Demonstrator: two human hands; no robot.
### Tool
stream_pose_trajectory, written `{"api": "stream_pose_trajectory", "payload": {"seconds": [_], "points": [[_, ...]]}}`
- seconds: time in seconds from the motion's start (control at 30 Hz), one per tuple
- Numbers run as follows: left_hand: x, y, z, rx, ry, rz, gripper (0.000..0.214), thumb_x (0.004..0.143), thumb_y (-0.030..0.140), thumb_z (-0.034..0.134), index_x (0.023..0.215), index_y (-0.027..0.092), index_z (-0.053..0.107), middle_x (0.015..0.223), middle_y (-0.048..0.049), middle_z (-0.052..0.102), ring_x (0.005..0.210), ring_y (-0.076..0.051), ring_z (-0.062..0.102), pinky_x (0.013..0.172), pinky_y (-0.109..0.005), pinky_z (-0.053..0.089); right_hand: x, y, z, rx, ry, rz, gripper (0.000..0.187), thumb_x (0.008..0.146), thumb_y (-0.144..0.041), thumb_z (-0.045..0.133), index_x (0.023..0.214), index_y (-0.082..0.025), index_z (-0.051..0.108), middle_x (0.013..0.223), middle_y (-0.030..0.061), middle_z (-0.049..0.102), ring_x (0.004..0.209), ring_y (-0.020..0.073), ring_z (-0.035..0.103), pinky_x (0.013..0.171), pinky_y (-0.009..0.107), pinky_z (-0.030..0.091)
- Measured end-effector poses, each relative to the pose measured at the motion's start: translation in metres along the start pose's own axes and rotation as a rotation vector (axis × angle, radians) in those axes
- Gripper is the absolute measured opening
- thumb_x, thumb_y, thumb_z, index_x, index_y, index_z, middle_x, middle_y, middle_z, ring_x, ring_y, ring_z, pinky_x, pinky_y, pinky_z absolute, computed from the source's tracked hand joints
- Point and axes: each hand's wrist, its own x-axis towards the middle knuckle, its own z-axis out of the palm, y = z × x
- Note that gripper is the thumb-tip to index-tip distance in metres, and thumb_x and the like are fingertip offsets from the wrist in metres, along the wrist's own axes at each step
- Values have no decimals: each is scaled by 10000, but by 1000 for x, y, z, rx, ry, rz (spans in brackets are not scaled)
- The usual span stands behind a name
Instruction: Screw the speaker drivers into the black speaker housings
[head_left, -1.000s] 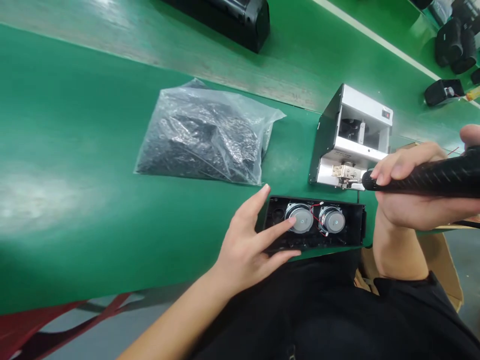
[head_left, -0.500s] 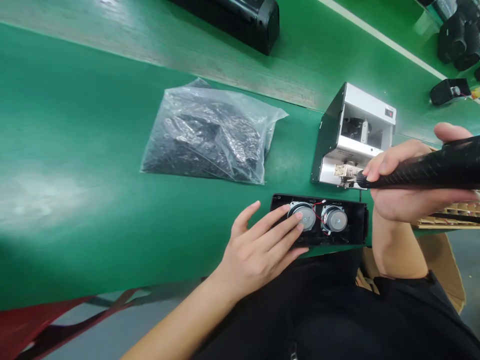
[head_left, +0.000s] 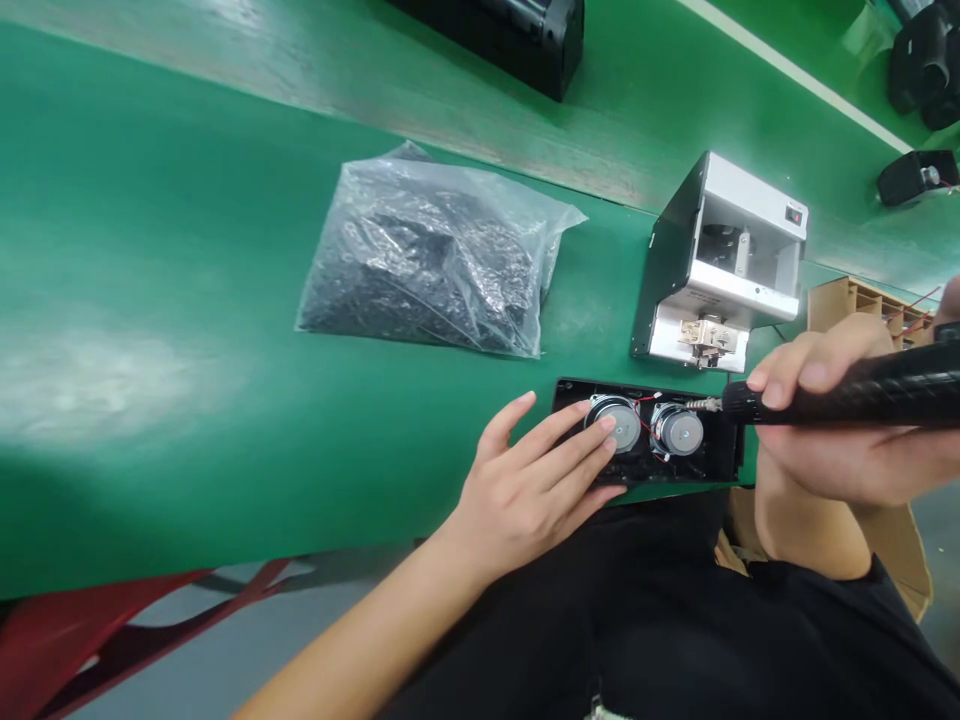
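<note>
A person's left hand (head_left: pixel 536 475), fingers spread and gripping nothing, rests its fingertips (head_left: pixel 606 422) on a round silver-capped speaker (head_left: pixel 619 425) inside an open black plastic speaker housing (head_left: pixel 645 458) on a green bench mat (head_left: pixel 187 200), a second speaker (head_left: pixel 679 432) just beside it. The right hand (head_left: pixel 832 440), fingers curled shut, grips a black electric screwdriver (head_left: pixel 847 398), its steel bit (head_left: pixel 701 405) over the housing. Beyond lie a clear plastic bag (head_left: pixel 427 250) stuffed with black parts (head_left: pixel 420 265) and a white-and-black screw feeder (head_left: pixel 720 260).
</note>
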Motion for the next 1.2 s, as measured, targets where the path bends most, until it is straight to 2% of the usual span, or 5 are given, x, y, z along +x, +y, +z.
{"api": "stream_pose_trajectory", "payload": {"seconds": [0.27, 0.67, 0.9, 1.07, 1.2], "points": [[-6, -3, 4, -28, 1, 20, 363, 999, 325, 855, 1345, 271, 760, 1279, -44, 881, 1241, -305, 837, 1408, -621, 388, -18, 15, 24, 70, 5, 53, 751, 1002, -913, 369, 1367, -326, 661, 678, -42, 675, 419, 159, 558, 397, 317, 541], [-3, -1, 0, -58, -27, 9, 329, 1003, 309, 859, 1320, 260, 786, 1288, -47, 879, 1208, -299, 837, 1348, -577, 444, -28, 53, 36, 64, -8, -32, 940, 912, -1019, 198, 1301, -313, 681, 587, -37, 597, 362, 156, 460, 340, 296, 483], [-1, -1, -2, -37, -49, 29, 264, 1037, 321, 824, 1286, 242, 782, 1306, -39, 871, 1190, -296, 849, 1339, -586, 451, -34, 61, 42, -3, 9, -16, 912, 937, -990, 149, 1368, -305, 569, 590, -64, 587, 345, 151, 468, 328, 279, 458], [-3, 0, 0, -64, -42, 7, 300, 1020, 306, 839, 1307, 238, 785, 1310, -53, 872, 1214, -303, 839, 1345, -570, 444, -31, 71, 39, 155, -60, -146, 1011, 944, -997, 228, 1432, -230, 670, 652, -29, 665, 356, 130, 489, 284, 266, 421], [-3, 2, 0, -76, -40, -22, 331, 1024, 301, 827, 1349, 262, 776, 1320, -42, 870, 1229, -300, 831, 1327, -566, 459, -33, 68, 42, 141, -2, -78, 899, 1006, -927, 266, 1400, -254, 713, 673, -27, 705, 413, 143, 566, 343, 273, 478]]}}
